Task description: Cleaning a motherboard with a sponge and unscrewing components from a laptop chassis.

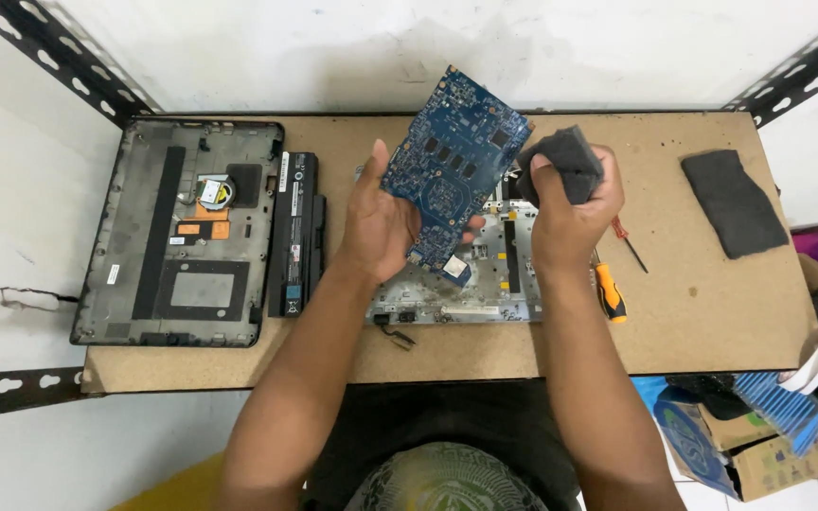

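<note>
My left hand (379, 225) holds a blue circuit board (454, 161) up over the table, tilted, with its chips facing me. Gripped in my right hand (572, 210) is a dark grey sponge block (563, 163), which touches the board's right edge. Below both hands a silver laptop frame (485, 284) lies flat on the wooden table (674, 312), partly hidden by my arms.
A dark laptop bottom cover (182, 232) lies at the left, a black battery pack (295, 232) beside it. An orange-handled screwdriver (608, 289) and a small red one (629, 244) lie right of the frame. A grey cloth (733, 201) sits far right. Boxes stand beyond the table's right edge.
</note>
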